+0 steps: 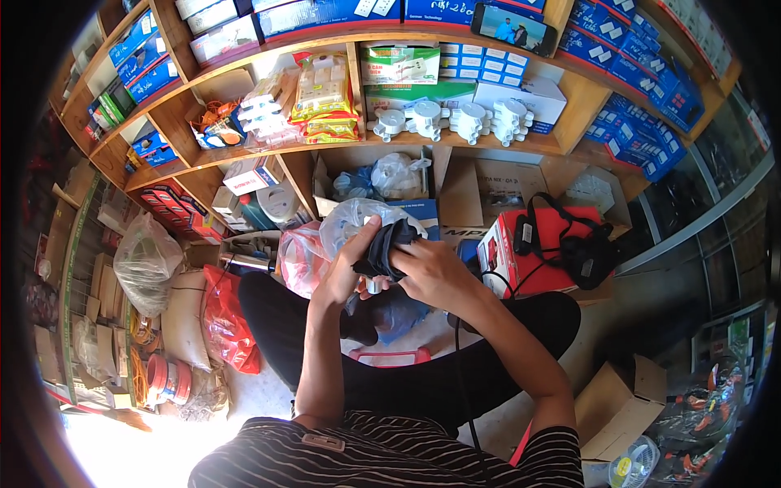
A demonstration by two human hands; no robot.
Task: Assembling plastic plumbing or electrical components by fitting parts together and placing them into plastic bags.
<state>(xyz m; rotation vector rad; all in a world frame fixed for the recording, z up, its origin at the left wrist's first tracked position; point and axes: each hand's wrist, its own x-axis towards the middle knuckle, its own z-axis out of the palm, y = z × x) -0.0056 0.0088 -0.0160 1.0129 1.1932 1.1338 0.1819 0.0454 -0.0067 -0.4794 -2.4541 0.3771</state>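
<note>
So we've got our left hand (pixel 338 276) and right hand (pixel 439 272) both gripping a crumpled black bundle (pixel 384 250), held up in front of us over our lap, can't really tell what it is. Just past it there's a clear plastic bag (pixel 338 224) and a pink bag (pixel 301 260). To our right, a black strappy thing (pixel 591 262) lies on a red box (pixel 533 281), and up on the shelves (pixel 582 114) there's a phone (pixel 512 31) by some blue boxes (pixel 439 12)

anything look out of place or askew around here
Mainly the phone at the upper shelf: its lit screen looks odd among stacked blue boxes. The cardboard box at lower right also sits askew, flaps open.
</note>
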